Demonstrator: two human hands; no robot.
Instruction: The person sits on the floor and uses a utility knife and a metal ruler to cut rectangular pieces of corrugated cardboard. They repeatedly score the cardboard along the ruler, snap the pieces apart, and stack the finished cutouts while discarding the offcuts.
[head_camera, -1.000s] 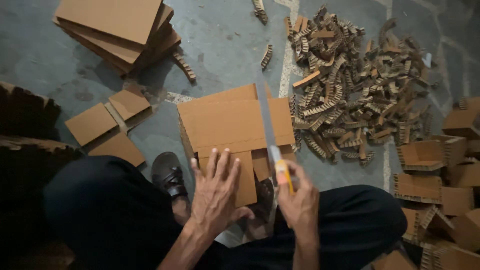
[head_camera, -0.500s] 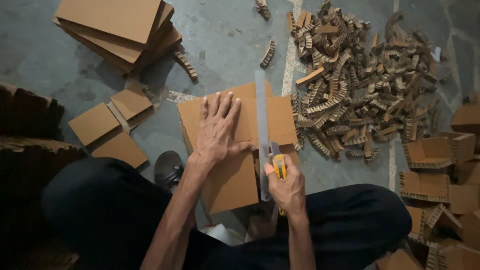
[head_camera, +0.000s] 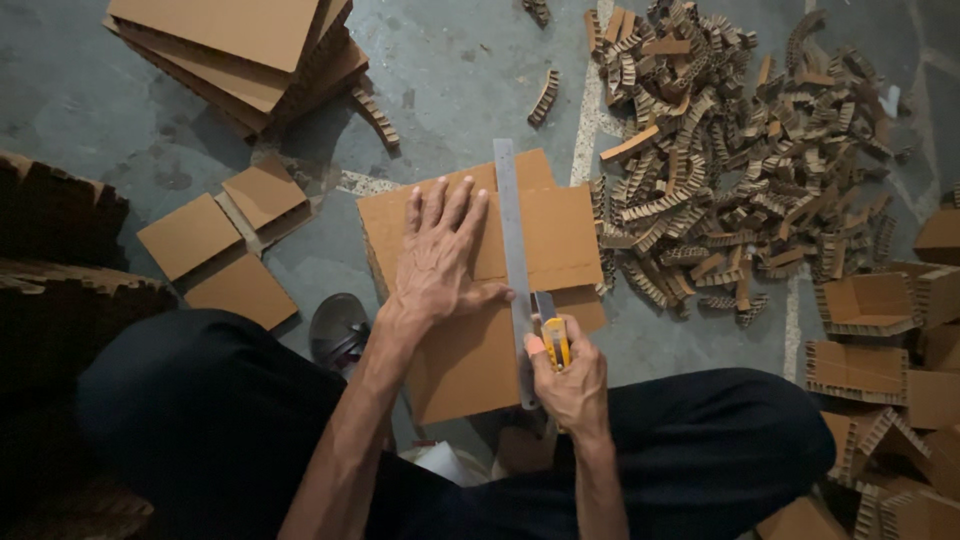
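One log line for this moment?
left hand: flat on cardboard sheet, bracing steel ruler | right hand: yellow utility knife against ruler

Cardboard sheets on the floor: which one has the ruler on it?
The large sheet in front of the person, pressed flat by the left hand. The steel ruler lies along it; the small sheets at left are bare.

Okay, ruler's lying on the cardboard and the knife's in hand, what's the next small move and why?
Probably draw the yellow utility knife toward the body along the metal ruler. The left hand presses flat on the cardboard sheet beside the ruler, thumb at its edge, and the right hand holds the knife against the ruler's right side.
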